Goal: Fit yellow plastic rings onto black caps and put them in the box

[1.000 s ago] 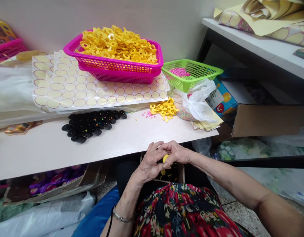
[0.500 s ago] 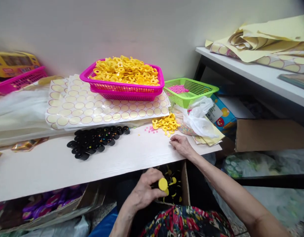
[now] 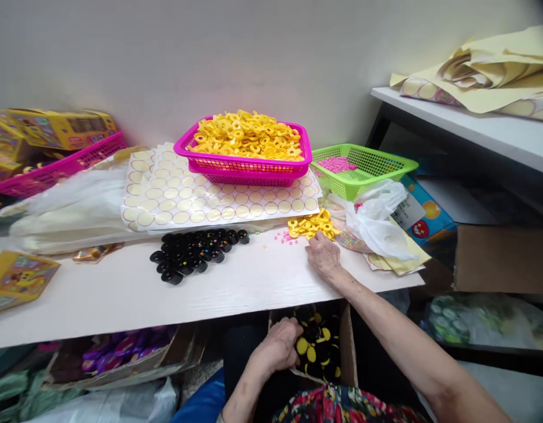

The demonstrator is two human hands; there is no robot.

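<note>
Fetching step: right hand (image 3: 323,257), fingers bunched, at yellow rings (image 3: 311,225), 12 o'clock — left hand (image 3: 280,346) curled in cardboard box (image 3: 346,346). Holds unclear on both. Next: one-ring pinch.

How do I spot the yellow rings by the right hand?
Start at the white table. Right of the black caps, a pile of yellow rings lies just beyond the right hand. Unlike those in the pink basket, these lie loose on the table.

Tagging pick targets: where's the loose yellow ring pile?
Head view, right of centre on the white table: loose yellow rings lie at the fingertips of the right hand, in front of the sticker sheet, left of the plastic bag.
</note>
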